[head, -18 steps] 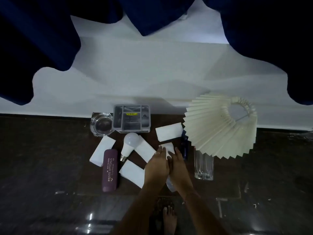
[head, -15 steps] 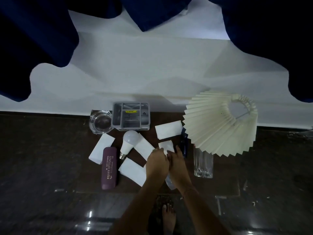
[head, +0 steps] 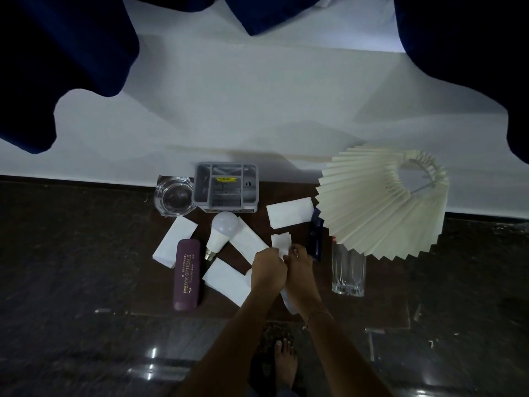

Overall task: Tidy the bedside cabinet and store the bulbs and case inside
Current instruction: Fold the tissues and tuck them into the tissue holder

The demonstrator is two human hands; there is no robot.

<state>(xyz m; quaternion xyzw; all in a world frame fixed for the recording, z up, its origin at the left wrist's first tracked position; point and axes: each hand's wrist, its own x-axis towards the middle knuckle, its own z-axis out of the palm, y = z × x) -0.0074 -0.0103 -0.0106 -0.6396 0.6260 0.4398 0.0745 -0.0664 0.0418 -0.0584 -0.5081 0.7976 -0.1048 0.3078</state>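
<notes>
Start with the writing: the maroon spectacle case (head: 187, 275) near the front-left corner of the cabinet top (head: 383, 287) reads "PRINCE OPTICALS" in gold along its lid. A smaller line above that is too fine to make out. At the back edge sits a grey organiser tray (head: 226, 184) with a yellow label (head: 228, 179), its print too small to read, and a glass ashtray (head: 173, 196) touches its left side.

Both hands are in the middle of the top, knuckles up, side by side. The left hand (head: 269, 270) has its fingers curled in and the right hand (head: 300, 266) meets it, the two together pinching the near edge of a small paper scrap (head: 280, 242). A thin bracelet (head: 317, 313) sits on the right wrist.

The white bulb (head: 221, 232) lies on its side just right of the case, cap towards the front edge, resting partly on a folded paper slip (head: 249, 240). Something pale (head: 287, 300) peeps out beneath the right wrist; I cannot tell what it is.

More slips: one (head: 175, 242) left of the case, one (head: 226, 277) by the left forearm, one (head: 289, 214) towards the back. A dark blue packet (head: 315, 239) lies just right of the hands, a clear tumbler (head: 348, 272) stands beyond it, and a pleated cream lampshade (head: 372, 207) tilts over the back-right corner.
</notes>
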